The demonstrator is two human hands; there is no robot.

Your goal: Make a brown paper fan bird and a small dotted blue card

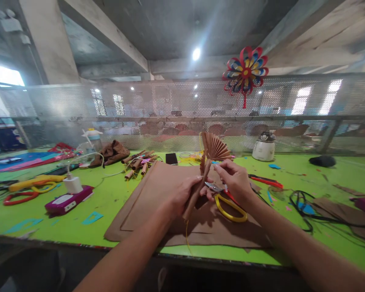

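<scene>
My left hand [190, 192] is wrapped round a rolled brown paper tube [196, 198], which leans up and to the right. A pleated brown paper fan [217, 148] spreads out at its upper end, and a yellow string [187, 237] hangs from the lower end. My right hand [232, 178] is closed near the fan's base, thumb and forefinger together; what they pinch is too small to make out. Scissors with yellow and red handles [231, 210] lie under the right hand, blades toward the tube. Brown sheets [152, 194] lie beneath both hands.
Small brown rolls [136, 162], a phone [171, 158] and a white jar [264, 148] stand or lie behind. At left are a purple power strip [68, 200] and more scissors [21, 198]. A red cutter [266, 181] and black cables [304, 207] lie at right.
</scene>
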